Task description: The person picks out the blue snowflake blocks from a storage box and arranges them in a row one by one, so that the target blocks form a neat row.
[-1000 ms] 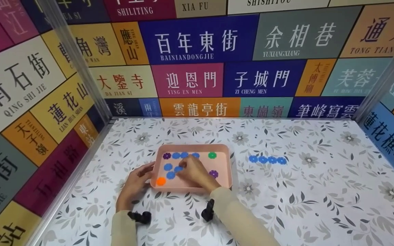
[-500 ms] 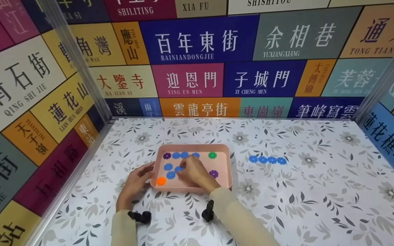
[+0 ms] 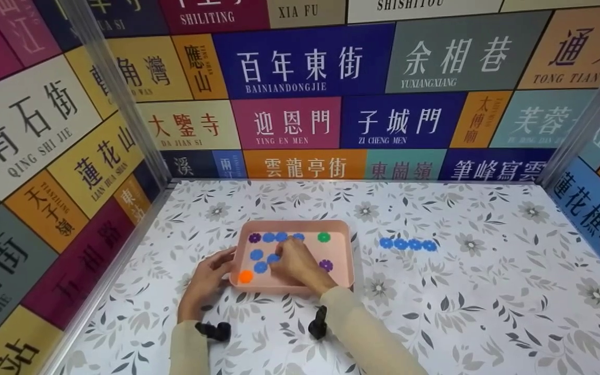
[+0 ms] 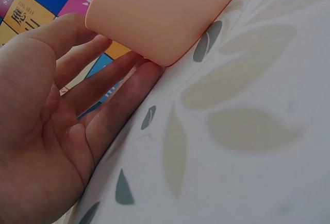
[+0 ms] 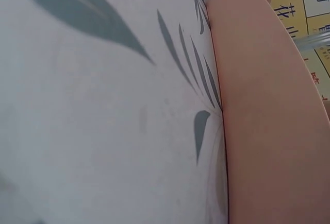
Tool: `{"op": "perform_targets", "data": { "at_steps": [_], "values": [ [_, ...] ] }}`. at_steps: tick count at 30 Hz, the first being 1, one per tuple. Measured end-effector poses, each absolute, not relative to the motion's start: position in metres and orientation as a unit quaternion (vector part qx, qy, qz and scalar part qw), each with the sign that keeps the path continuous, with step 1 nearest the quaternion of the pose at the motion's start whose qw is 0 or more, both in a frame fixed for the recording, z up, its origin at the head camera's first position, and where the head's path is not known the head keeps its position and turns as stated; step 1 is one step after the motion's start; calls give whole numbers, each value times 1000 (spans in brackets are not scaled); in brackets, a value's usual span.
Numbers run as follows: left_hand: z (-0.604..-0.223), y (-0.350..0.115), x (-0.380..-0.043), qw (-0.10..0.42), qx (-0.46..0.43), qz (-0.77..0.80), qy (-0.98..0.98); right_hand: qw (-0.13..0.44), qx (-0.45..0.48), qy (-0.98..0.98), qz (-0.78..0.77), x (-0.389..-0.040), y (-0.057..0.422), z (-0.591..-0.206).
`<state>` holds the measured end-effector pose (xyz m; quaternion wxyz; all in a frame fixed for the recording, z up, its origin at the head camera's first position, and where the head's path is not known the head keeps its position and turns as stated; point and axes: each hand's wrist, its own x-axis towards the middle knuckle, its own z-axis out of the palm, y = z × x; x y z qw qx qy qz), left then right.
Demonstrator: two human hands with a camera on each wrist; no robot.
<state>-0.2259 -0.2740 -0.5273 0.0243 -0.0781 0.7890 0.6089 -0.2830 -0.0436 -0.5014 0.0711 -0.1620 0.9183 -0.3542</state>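
A shallow pink tray (image 3: 300, 225) sits on the table with several small flower-shaped plastic pieces in it. My left hand (image 3: 207, 276) touches the tray's left wall from outside; its fingers look relaxed, with fingertips against the lower corner in the left wrist view. Inside the tray, my right hand (image 3: 297, 263) has curled fingers, thumb and forefinger pinching a blue flower piece (image 3: 273, 258), partly covered by them. Other blue flower pieces (image 3: 256, 254) lie close by. An orange piece (image 3: 246, 276) is at the front left corner. The right wrist view shows only the tray's outer wall (image 5: 268, 100).
Right of the tray, several blue flower pieces (image 3: 408, 244) lie in a joined row on the table. A green piece (image 3: 323, 237) and purple pieces (image 3: 326, 265) are also in the tray. Sign-covered panels (image 3: 300, 62) stand behind the flower-patterned tabletop (image 3: 487, 312).
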Motion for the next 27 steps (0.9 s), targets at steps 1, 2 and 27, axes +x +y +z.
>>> {"op": "perform_targets", "data": {
  "at_steps": [1, 2, 27],
  "values": [
    [-527, -274, -226, 24, -76, 609, 789, 72, -161, 918, -356, -283, -43, -501],
    [-527, -274, -226, 24, -75, 610, 788, 72, -161, 917, -357, -283, -43, -501],
    [-529, -275, -227, 21, -64, 611, 789, 37, -182, 910, -371, -279, -12, -491]
  ]
}}
